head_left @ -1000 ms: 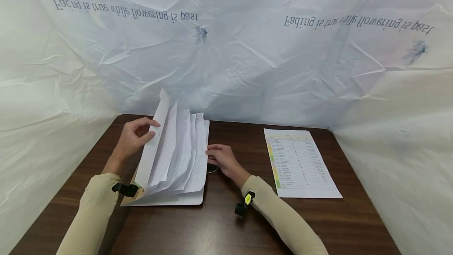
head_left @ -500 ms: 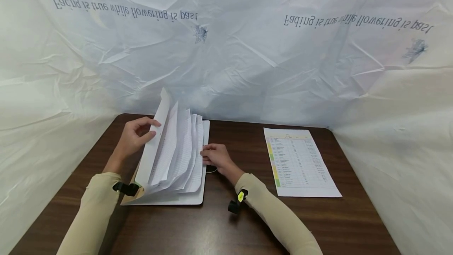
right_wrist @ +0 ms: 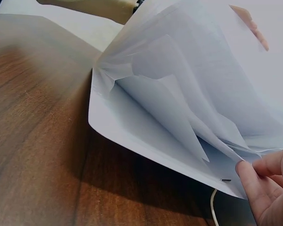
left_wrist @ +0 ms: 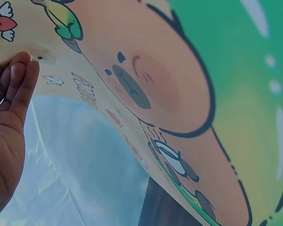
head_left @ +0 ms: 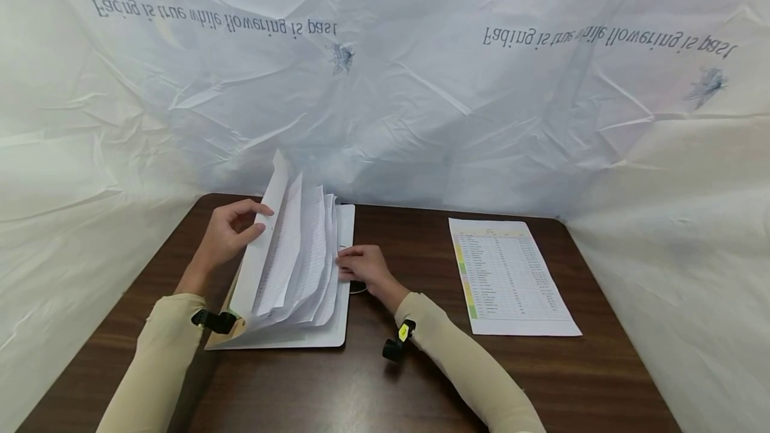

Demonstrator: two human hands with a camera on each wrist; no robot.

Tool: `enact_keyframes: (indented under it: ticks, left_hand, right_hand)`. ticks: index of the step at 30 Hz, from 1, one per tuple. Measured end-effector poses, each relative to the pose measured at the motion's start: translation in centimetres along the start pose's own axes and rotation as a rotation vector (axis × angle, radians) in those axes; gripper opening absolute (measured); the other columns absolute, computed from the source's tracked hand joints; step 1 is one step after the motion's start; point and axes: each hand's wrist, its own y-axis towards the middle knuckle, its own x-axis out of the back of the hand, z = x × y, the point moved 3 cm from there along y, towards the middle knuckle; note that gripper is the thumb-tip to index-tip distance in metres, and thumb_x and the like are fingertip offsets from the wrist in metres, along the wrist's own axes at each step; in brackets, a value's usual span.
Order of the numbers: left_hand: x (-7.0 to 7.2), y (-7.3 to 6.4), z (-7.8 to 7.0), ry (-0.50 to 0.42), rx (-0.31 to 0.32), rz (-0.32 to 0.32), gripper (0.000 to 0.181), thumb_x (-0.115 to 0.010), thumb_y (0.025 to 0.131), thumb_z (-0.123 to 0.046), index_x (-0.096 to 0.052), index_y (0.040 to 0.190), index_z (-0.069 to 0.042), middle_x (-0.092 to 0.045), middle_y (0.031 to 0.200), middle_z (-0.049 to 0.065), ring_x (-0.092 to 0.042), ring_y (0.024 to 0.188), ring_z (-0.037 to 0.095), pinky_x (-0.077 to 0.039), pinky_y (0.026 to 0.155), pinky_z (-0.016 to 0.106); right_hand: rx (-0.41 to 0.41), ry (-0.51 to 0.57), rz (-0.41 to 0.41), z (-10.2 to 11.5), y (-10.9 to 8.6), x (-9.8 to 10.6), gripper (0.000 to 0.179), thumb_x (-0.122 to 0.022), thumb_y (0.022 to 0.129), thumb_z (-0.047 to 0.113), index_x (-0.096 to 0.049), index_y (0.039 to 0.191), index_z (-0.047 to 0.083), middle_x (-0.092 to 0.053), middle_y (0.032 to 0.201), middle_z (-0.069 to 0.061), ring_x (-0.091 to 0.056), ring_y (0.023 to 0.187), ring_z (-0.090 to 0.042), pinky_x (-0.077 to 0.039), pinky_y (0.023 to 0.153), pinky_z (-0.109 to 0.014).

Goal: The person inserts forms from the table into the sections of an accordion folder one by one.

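Observation:
A folder [head_left: 341, 326] with a white inside stands partly open on the table's left, several printed sheets [head_left: 309, 252] fanned within it. My left hand [head_left: 222, 236] pinches the edge of its raised cover [head_left: 255, 266] between thumb and fingers. In the left wrist view, the left hand [left_wrist: 9, 122] is at the edge of the cover's cartoon-printed outer side [left_wrist: 141, 70]. At the sheets' right edge, my right hand [head_left: 367, 266] pinches paper between thumb and fingers. The right wrist view has that hand [right_wrist: 269, 183] gripping sheet edges above the folder's white back panel [right_wrist: 146, 146].
A printed table sheet [head_left: 511, 279] with a coloured left column lies flat on the right of the dark wooden table [head_left: 385, 386]. A thin cord [right_wrist: 213, 207] hangs by the folder's edge. White plastic sheeting [head_left: 409, 99] surrounds the table.
My right hand has moved left with the edge of the right-hand sheets, baring more of the folder's back panel. My left hand and the cover have stayed in place.

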Motion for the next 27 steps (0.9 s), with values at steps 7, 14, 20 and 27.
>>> enact_keyframes:
  ticks: [7, 14, 20, 27]
  left_hand:
    - [-0.1, 0.0, 0.0, 0.014, 0.007, -0.002, 0.025, -0.062, 0.083, 0.018, -0.070, 0.106, 0.011, -0.067, 0.101, 0.028, -0.060, 0.084, 0.006, -0.049, 0.068, 0.015]
    - [0.1, -0.1, -0.1, 0.038, 0.014, -0.015, 0.025, -0.064, 0.084, 0.016, -0.071, 0.107, 0.007, -0.068, 0.102, 0.024, -0.058, 0.080, 0.006, -0.048, 0.062, 0.018]
    - [0.3, 0.0, -0.1, 0.033, -0.004, -0.019, 0.025, -0.064, 0.084, 0.014, -0.072, 0.107, 0.007, -0.069, 0.101, 0.023, -0.058, 0.080, 0.007, -0.048, 0.063, 0.016]
    - [0.3, 0.0, -0.1, 0.008, -0.020, -0.039, 0.024, -0.064, 0.084, 0.015, -0.072, 0.105, 0.007, -0.069, 0.100, 0.020, -0.058, 0.078, 0.009, -0.046, 0.060, 0.017]
  right_hand:
    - [-0.008, -0.012, 0.011, 0.3, -0.2, 0.2, 0.020, -0.076, 0.089, 0.004, -0.075, 0.107, -0.006, -0.073, 0.090, -0.010, -0.069, 0.067, -0.009, -0.059, 0.068, -0.027]
    - [0.016, 0.018, 0.015, 0.8, -0.6, 1.3, 0.021, -0.074, 0.091, 0.005, -0.074, 0.108, -0.007, -0.074, 0.089, -0.013, -0.071, 0.069, -0.012, -0.060, 0.070, -0.030]
    - [0.191, -0.080, 0.019, 1.7, -1.2, 3.4, 0.027, -0.075, 0.092, 0.008, -0.072, 0.114, -0.008, -0.075, 0.097, -0.020, -0.073, 0.076, -0.020, -0.061, 0.074, -0.039]
    - [0.412, -0.260, -0.005, 3.2, -3.1, 6.9, 0.029, -0.078, 0.092, 0.017, -0.074, 0.115, 0.002, -0.076, 0.102, -0.013, -0.074, 0.091, -0.035, -0.058, 0.080, -0.052]
